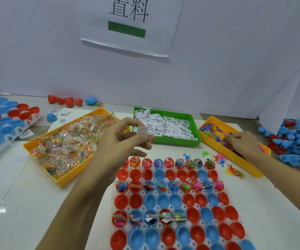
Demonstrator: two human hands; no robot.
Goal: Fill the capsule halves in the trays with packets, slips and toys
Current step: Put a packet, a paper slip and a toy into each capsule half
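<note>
A white tray (142,192) of red and blue capsule halves (189,199) lies in front of me; some rows hold packets, slips and toys, others are bare. My left hand (125,139) hovers above the tray's far edge, pinching a folded white slip (142,131) and a small bead packet (151,137). My right hand (243,141) reaches into the yellow toy bin (232,156) at the right, fingertips curled on the small coloured toys (216,131). The yellow bin of bead packets (68,141) and the green bin of slips (165,123) stand behind the tray.
Loose toys (219,159) lie between the tray and the toy bin. A second tray of capsule halves (3,114) sits at the far left, a heap of blue and red halves (295,139) at the far right. A white wall with a paper sign (127,26) closes the back.
</note>
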